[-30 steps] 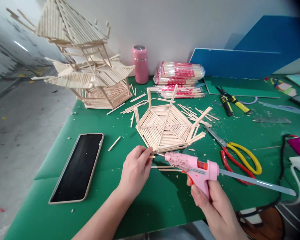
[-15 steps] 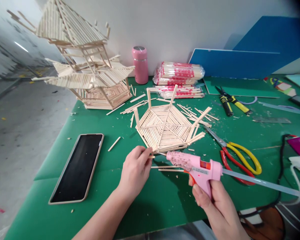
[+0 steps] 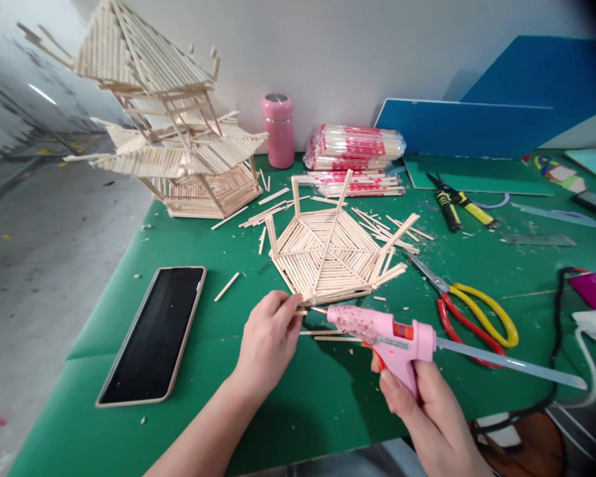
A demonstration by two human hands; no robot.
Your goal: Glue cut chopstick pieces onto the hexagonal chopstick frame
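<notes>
My right hand (image 3: pixel 422 404) is wrapped round the handle of a pink hot glue gun (image 3: pixel 377 328). A clear glue stick (image 3: pixel 511 363) juts from the gun's back. Its metal nozzle points left, close to the fingertips of my left hand (image 3: pixel 271 334). Those fingers pinch a short wooden stick (image 3: pixel 302 313), whose end shows beside the nozzle; the rest is hidden. They are at the front corner of a hexagonal stick platform (image 3: pixel 328 255) with several upright posts. Two loose sticks (image 3: pixel 332 336) lie on the table under the gun.
A stick pagoda (image 3: pixel 179 146) stands at the back left, beside a pink bottle (image 3: pixel 279 132) and packs of sticks (image 3: pixel 355 149). A phone (image 3: pixel 151 334) lies at left. At right are scissors (image 3: pixel 477 311), pliers (image 3: pixel 459 202) and cables (image 3: pixel 559 338). Stick offcuts surround the platform.
The glue gun has moved slightly left and down, its nozzle dropping from the platform's corner towards the stick in my left hand. My left hand stays nearly still.
</notes>
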